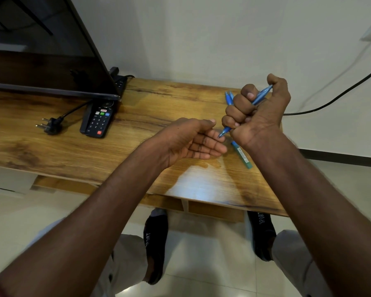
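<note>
Here, right hand [257,112], fisted round blue pen [262,94]

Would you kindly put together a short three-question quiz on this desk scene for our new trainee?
1. True or false: the right hand grips a pen in its fist.
2. Which lies beside the plug on the table? A) remote B) cup C) book
3. Fill in: the left hand is ___, holding nothing.
Key: 1 true; 2 A; 3 open.
</note>
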Demonstrator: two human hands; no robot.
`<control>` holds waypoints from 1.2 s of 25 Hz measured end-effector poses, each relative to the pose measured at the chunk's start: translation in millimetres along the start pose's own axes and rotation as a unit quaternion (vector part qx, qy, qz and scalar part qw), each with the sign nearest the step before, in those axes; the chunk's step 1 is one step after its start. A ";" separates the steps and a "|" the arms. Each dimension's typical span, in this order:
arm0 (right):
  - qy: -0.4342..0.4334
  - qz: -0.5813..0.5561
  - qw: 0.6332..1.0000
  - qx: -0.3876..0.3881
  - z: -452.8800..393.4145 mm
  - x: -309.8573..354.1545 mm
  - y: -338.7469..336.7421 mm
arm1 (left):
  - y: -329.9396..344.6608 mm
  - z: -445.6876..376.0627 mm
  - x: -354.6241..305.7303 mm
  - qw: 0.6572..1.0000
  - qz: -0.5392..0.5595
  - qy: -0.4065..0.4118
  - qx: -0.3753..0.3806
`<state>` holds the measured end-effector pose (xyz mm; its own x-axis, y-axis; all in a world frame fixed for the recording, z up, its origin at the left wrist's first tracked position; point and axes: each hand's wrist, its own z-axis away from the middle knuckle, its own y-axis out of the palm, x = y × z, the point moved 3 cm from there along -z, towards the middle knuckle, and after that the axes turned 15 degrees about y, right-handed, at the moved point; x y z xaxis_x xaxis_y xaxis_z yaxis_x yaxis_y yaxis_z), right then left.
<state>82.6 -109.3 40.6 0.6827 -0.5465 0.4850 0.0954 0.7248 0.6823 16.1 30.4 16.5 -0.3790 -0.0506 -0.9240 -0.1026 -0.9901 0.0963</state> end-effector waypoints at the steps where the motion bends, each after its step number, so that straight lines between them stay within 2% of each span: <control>1: -0.005 0.001 1.000 -0.001 0.1 0.7 0.2 | -0.2 -0.1 0.0 1.000 0.001 0.001 0.000; 19: 0.016 0.014 1.000 0.017 -0.2 -0.6 1.7 | 0.5 -0.5 0.6 1.000 -0.001 0.004 0.005; 25: 0.002 0.014 0.999 0.033 0.0 -1.0 4.5 | 1.4 -0.2 0.1 1.000 0.005 0.005 -0.001; 30: -0.008 -0.002 1.000 0.017 0.6 -1.4 3.1 | 0.9 -1.0 2.8 1.000 0.007 0.004 0.002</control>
<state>81.5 -106.5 42.3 0.6708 -0.5559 0.4910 0.0732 0.7084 0.7020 15.8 29.3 13.5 -0.3729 -0.0663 -0.9255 -0.1004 -0.9887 0.1113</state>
